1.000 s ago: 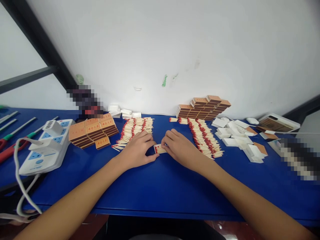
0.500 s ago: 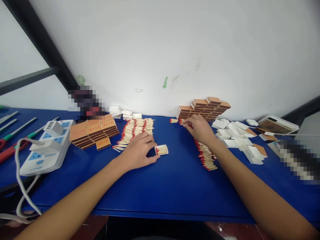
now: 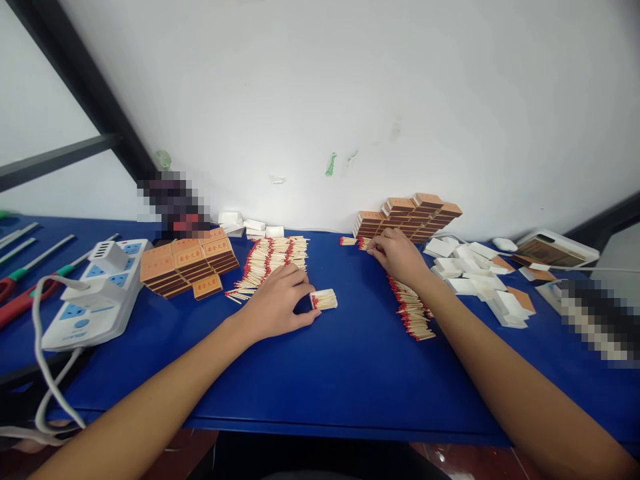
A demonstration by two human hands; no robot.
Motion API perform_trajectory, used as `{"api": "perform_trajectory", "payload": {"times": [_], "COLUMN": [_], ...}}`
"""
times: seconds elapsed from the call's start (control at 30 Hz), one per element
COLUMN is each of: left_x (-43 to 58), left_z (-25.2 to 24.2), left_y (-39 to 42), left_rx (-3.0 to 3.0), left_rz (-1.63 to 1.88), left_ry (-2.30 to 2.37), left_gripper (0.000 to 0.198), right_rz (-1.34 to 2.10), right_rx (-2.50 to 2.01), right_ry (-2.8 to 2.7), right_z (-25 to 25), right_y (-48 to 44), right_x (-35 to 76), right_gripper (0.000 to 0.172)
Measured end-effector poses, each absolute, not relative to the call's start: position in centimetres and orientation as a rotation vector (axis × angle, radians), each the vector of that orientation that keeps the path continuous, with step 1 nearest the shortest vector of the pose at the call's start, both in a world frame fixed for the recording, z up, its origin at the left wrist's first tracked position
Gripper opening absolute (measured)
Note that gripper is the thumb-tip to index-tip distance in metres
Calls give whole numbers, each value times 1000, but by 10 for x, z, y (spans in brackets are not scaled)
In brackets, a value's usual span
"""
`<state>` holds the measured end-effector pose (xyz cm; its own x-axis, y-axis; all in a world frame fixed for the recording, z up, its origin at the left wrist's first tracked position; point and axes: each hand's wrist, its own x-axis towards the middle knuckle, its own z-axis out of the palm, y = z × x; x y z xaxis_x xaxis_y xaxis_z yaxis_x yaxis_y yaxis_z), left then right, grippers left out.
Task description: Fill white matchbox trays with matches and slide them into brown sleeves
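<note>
My left hand [image 3: 283,303] rests on the blue table, thumb and fingers around the left end of a small white tray [image 3: 324,299] that holds red-tipped matches. Behind that hand spreads a pile of matches [image 3: 277,257]. My right hand [image 3: 397,257] is at the top of another match pile [image 3: 414,313], thumb and fingertips pinched together; what they hold is too small to make out. A small group of matches [image 3: 349,241] lies just left of its fingertips.
Stacked matchboxes stand at the left [image 3: 187,263] and against the wall [image 3: 410,217]. White empty trays [image 3: 470,270] lie at the right. A white power strip [image 3: 105,293] with cables and red-handled tools [image 3: 37,287] are at the far left.
My right hand has shifted very slightly at the top of the match pile. My left hand and the tray have not visibly moved.
</note>
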<state>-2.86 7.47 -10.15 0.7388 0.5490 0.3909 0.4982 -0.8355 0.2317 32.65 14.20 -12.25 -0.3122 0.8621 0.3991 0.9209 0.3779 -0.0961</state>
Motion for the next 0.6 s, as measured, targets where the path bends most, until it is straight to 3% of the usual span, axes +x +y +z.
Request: {"api": "perform_trajectory", "payload": {"times": [0.6], "left_x": [-28], "left_z": [-101], "left_y": [74], "left_rx": [2822], "left_rz": [678], "left_ry": [866], "left_gripper": [28], "right_rz": [-227], "right_rx": [-1510], "right_ry": [-2289], "right_z": [-127], "right_y": [145], "right_x": [329], "right_gripper": [27]}}
